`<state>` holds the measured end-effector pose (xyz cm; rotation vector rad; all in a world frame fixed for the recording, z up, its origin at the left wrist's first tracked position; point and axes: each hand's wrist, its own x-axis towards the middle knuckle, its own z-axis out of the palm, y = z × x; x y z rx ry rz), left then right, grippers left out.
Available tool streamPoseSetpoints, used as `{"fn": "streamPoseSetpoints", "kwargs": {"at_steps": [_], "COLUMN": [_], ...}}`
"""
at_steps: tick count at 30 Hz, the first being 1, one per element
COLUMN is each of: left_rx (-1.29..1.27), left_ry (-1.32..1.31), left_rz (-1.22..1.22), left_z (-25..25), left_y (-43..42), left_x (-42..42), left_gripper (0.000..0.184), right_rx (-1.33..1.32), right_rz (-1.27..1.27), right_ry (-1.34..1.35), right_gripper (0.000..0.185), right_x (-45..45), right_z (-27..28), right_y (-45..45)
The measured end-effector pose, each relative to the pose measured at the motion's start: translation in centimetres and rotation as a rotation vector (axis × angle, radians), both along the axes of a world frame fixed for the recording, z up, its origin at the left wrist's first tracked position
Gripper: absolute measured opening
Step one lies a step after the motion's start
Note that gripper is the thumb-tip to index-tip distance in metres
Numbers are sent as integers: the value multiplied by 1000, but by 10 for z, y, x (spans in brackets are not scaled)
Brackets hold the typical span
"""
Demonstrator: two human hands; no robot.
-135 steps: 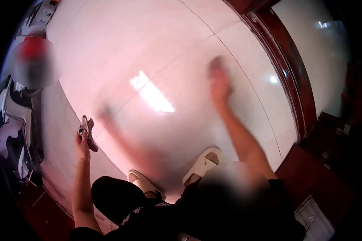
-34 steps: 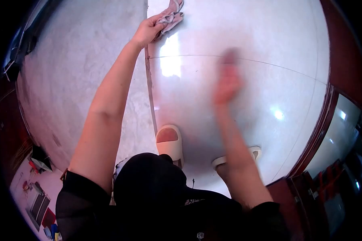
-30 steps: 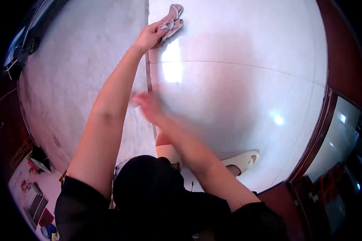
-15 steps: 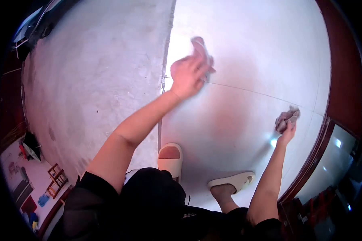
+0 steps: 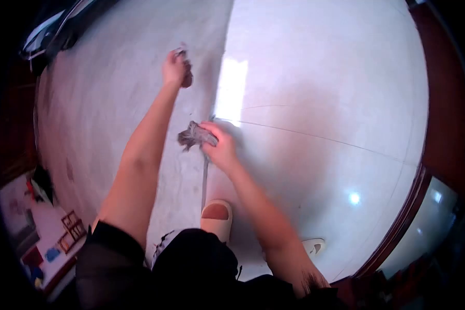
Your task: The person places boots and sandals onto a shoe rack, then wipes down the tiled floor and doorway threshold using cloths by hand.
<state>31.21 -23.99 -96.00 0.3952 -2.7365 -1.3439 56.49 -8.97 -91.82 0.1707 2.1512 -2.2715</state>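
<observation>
My left hand [image 5: 173, 67] is closed around a crumpled brownish rag [image 5: 187, 78], held over the rough grey concrete floor [image 5: 98, 103] on the left. Part of that rag is hidden by the fingers, and a lighter end pokes out above them. Nearer to me, my right hand [image 5: 222, 147] grips a bunched grey rag [image 5: 195, 135] with thumb and fingers. This second rag hangs across the seam where the concrete meets the glossy pale tiles [image 5: 346, 77]. Whether either rag touches the floor I cannot tell.
Pale slippers show below, a left one [image 5: 216, 219] by the seam and part of a right one [image 5: 313, 246]. A dark red frame [image 5: 398, 230] borders the tiles on the right. Small wooden chairs [image 5: 73, 227] stand at lower left.
My left hand has moved left off the tiles to above the concrete. My right hand has swung from the far right across to the seam, its grey rag still held.
</observation>
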Motion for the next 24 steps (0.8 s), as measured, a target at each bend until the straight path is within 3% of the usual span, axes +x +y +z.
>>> {"fn": "streamPoseSetpoints", "kwargs": {"at_steps": [1, 2, 3, 4, 6, 7, 8, 10, 11, 13, 15, 16, 17, 19, 20, 21, 22, 23, 24], "left_rx": [134, 161, 192, 233, 101, -74, -83, -356, -368, -297, -355, -407, -459, -443, -87, -544, -103, 489, 463], "left_ry": [59, 83, 95, -38, 105, 393, 290, 361, 381, 344, 491, 457, 428, 363, 34, 319, 100, -45, 30], "left_rz": [19, -69, -155, -202, -453, -641, -689, -972, -1053, -1297, -1440, -1390, -1336, -1234, -918, -906, -686, -378, -130], "left_z": [-8, 14, 48, 63, 48, 27, 31, 45, 38, 38, 27, 34, 48, 58, 74, 65, 32, 4, -49], "left_y": [-1, 20, 38, 54, 82, 94, 118, 164, 180, 198, 205, 199, 190, 171, 163, 134, 98, 58, -13], "left_x": [3, 20, 45, 68, 103, 120, 146, 178, 196, 222, 219, 213, 199, 156, 145, 131, 114, 96, 77], "left_gripper": [29, 30, 31, 33, 35, 36, 33, 46, 54, 61, 56, 49, 43, 28, 22, 23, 29, 28, 26], "right_rx": [-128, -250, -583, -594, -316, -178, -180, 162, 316, 718, 817, 866, -74, -90, -116, 38, 201, 527, 231], "right_rz": [-43, -94, -198, -300, -626, -800, -981, -1198, -1322, -1248, -1209, -1183, -1223, -830, -766, -622, -471, -292, -60], "right_ry": [-83, -169, -132, -185, -316, -350, -237, -248, -297, -261, -66, 29, 169, 226, 92, -1, -70, 156, 55], "right_gripper": [39, 41, 42, 42, 43, 44, 51, 53, 54, 55, 52, 51, 46, 47, 39, 31, 25, 22, 30], "right_x": [7, 11, 17, 26, 58, 79, 105, 175, 197, 186, 131, 103, 48, -30, -49, -61, -73, -85, -95], "right_z": [20, 37, 45, 56, 74, 75, 56, 1, -14, -25, -68, -87, -73, -43, -58, -50, -40, -45, -7], "right_y": [18, 42, 76, 115, 204, 250, 295, 400, 427, 437, 424, 416, 368, 267, 214, 169, 124, 87, 67]}}
